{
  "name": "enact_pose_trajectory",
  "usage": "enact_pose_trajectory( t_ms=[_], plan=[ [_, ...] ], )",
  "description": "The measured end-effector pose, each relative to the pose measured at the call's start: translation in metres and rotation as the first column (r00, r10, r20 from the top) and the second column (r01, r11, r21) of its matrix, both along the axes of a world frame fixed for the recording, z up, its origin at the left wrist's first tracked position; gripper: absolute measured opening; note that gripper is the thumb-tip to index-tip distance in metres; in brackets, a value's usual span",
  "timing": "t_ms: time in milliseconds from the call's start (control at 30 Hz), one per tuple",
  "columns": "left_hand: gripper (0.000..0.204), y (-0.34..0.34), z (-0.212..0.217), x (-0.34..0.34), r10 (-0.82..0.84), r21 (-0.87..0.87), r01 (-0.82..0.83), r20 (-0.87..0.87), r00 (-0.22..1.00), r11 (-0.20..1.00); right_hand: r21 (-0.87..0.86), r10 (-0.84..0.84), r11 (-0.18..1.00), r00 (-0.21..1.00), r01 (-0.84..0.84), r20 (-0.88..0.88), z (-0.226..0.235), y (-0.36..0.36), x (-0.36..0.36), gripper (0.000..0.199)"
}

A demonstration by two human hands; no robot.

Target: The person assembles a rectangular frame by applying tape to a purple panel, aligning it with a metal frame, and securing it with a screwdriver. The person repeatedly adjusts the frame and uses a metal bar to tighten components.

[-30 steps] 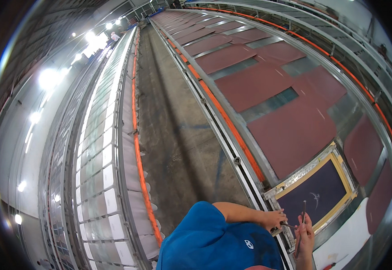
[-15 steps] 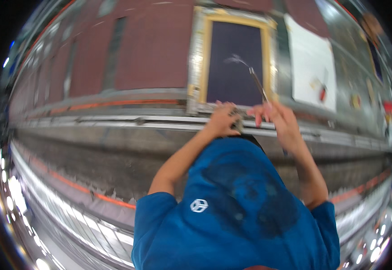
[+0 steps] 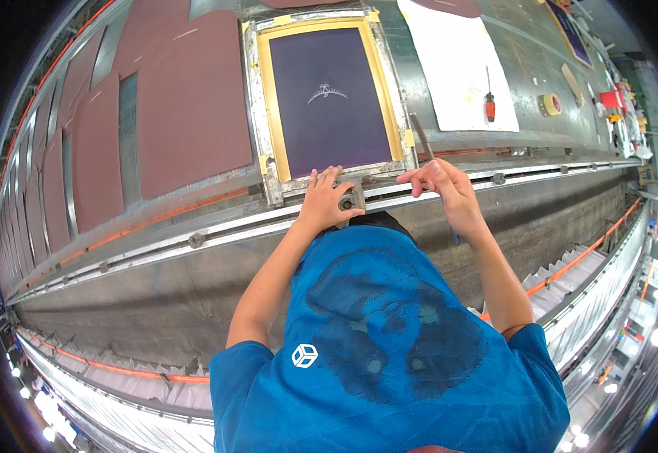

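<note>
A screen-printing frame point(image 3: 274, 98) with yellow tape round its dark mesh lies flat on the table; the mesh bears a pale curved design point(image 3: 327, 93). At its near edge my left hand point(image 3: 321, 200) curls around a small metal block with a bolt hole point(image 3: 348, 202), thumb on the near side and fingertips by the frame. Just right of the block, my right hand point(image 3: 450, 195) is closed on a thin dark metal rod tool point(image 3: 423, 137) that slants up past the frame's right corner. Its lower end is hidden by my fingers.
Maroon panels point(image 3: 193, 98) lie in rows to the left. On the right are a white sheet point(image 3: 457, 75), a red-handled screwdriver point(image 3: 490, 106) and a yellow tape roll point(image 3: 550, 105). A metal rail point(image 3: 571, 171) with several bolts runs along the table's near edge.
The view has swung, so table and frame sit further left and tilted. My right hand's tool, earlier over the mesh, is now beside the frame's right corner. My left hand stays at the block.
</note>
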State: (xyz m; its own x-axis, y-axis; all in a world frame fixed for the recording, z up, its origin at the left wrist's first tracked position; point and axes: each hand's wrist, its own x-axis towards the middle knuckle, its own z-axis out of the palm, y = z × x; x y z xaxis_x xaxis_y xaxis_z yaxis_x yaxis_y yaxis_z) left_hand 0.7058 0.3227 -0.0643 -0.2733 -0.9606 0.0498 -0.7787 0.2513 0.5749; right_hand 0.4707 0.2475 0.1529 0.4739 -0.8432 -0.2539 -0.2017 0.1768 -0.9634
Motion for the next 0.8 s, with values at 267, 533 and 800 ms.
enact_pose_trajectory(
  t_ms=[267,533,800],
  plan=[
    [0.054,-0.019,0.002,0.015,-0.036,0.133,0.052,-0.12,0.992,0.99,-0.026,0.137,0.99,0.985,-0.14,-0.11,0.006,-0.022,0.008,0.05],
    [0.041,-0.015,-0.004,0.018,0.003,0.128,0.018,-0.164,0.987,0.992,0.07,0.573,0.819,0.801,-0.57,-0.173,0.016,-0.045,0.007,0.038],
    [0.037,-0.057,0.121,-0.038,0.024,0.143,0.05,-0.475,0.88,0.989,0.134,0.052,0.989,0.995,-0.063,0.087,-0.001,-0.033,0.035,0.048]
  ],
)
